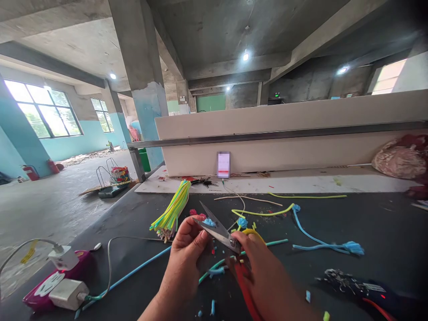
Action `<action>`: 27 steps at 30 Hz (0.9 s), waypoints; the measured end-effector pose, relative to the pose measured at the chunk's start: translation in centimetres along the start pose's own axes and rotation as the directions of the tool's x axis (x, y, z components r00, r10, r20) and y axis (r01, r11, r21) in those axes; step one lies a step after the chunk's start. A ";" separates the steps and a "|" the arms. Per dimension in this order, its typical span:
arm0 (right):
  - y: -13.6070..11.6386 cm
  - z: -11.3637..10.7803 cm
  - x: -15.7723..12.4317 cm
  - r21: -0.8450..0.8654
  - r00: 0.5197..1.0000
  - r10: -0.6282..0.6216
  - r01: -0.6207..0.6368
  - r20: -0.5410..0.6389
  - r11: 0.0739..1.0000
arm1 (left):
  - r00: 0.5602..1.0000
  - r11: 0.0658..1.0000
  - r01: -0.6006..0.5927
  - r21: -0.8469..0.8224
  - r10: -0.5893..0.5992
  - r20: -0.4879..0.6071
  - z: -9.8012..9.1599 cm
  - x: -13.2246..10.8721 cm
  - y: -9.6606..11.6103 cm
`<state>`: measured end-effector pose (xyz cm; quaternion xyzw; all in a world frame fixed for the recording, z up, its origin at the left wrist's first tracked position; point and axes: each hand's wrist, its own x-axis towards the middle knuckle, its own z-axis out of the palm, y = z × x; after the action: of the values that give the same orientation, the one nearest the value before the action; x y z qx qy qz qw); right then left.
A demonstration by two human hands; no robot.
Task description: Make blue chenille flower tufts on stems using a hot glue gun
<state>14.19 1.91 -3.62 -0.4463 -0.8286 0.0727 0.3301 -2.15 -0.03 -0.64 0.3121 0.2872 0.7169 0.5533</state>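
Observation:
My left hand [187, 249] is closed in a pinch at a small blue frayed cord tuft [209, 222]; the fingers partly hide the grip. My right hand [257, 254] is wrapped around a pair of scissors [219, 231] with red and yellow handles. The metal blades stand apart, pointing left toward my left fingertips and close to the blue tuft. Just behind the left fingers lies a pink-red tuft [193, 212]. Under the hands runs a green cord [276, 243], with small blue clippings beside it.
A bundle of yellow-green cords [174, 205] lies at left. Blue cord with a frayed end [352, 248] lies at right, near a dark tool with a red light [364, 287]. A pink power strip [36, 296] sits front left; a phone [223, 165] leans at the back.

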 end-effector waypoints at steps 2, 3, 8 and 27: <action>0.0 0.2 0.0 0.006 1.000 0.003 -0.003 0.003 1.000 | 1.000 1.000 -0.001 0.004 0.001 0.031 -0.3 0.2 -0.3; 0.0 0.2 0.0 0.012 1.000 0.006 -0.006 0.005 1.000 | 0.999 1.000 -0.004 0.003 0.004 0.032 -0.4 0.3 -0.4; -0.1 0.2 -0.1 0.058 1.000 0.009 -0.009 0.007 0.998 | 0.999 1.000 -0.016 0.006 0.016 0.039 -0.7 0.4 -0.7; -0.6 0.3 -0.3 0.288 0.999 0.008 -0.020 0.043 0.958 | 0.997 0.999 -0.025 0.026 0.023 0.076 -0.8 0.2 -0.5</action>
<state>13.71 1.34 -3.73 -0.3978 -0.8127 0.2042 0.3736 -2.50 0.27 -1.47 0.3500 0.2718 0.7071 0.5510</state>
